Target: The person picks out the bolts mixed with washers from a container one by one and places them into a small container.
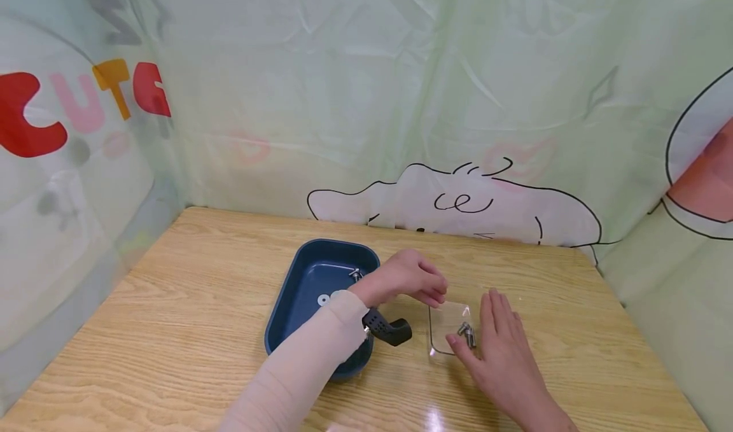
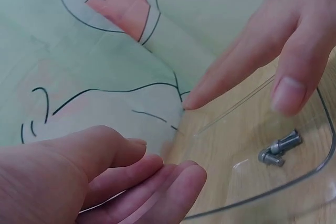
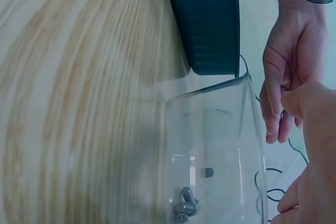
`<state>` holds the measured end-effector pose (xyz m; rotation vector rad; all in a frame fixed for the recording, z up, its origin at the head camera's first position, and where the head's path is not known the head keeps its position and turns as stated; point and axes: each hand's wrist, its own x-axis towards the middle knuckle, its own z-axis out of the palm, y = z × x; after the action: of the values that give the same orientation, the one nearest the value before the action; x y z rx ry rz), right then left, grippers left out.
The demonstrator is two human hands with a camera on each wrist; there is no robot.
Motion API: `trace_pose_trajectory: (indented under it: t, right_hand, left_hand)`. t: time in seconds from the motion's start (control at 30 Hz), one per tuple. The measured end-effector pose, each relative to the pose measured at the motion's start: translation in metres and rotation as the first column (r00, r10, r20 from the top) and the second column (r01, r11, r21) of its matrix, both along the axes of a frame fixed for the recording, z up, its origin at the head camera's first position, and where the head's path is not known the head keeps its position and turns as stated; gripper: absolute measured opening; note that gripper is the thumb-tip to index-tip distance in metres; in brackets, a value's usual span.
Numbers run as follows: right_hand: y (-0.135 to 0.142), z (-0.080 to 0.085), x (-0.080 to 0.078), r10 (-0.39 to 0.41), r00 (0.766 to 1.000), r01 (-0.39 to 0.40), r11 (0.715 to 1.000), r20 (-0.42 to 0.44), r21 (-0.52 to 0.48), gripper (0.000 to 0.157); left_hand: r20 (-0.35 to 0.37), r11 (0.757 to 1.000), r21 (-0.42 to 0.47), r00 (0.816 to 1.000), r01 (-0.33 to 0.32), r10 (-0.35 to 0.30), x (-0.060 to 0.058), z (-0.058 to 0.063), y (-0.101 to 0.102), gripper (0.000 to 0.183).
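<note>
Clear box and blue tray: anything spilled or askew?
Nothing stands out: the clear box sits upright on the table, metal screws inside, no spill showing around it. The left sleeve hides part of the blue tray.

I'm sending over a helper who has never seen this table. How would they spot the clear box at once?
On the wooden table, find the dark blue tray. Just right of it in the head view, beside the person's right hand, is the clear box, with a few metal bolts inside. Unlike the opaque tray, it lets the wood grain show through.
</note>
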<state>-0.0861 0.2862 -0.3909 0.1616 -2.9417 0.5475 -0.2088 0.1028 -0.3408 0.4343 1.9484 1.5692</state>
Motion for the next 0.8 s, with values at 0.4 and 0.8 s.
trace_pose_trajectory:
  t: [0.4, 0.8]
  right_hand:
    - [-0.012, 0.005, -0.003, 0.036, 0.999, -0.035, 0.999, -0.021, 0.032, 0.097]
    - [-0.039, 0.015, -0.001, 0.087, 0.996, -0.086, 0.996, -0.032, 0.036, 0.098]
  left_hand:
    - [0.015, 0.997, 0.073, 1.000, -0.026, 0.025, -0.004, -0.002, -0.030, 0.017]
    - [0.031, 0.989, 0.078, 0.992, -0.128, 0.126, -0.009, -0.002, -0.064, 0.022]
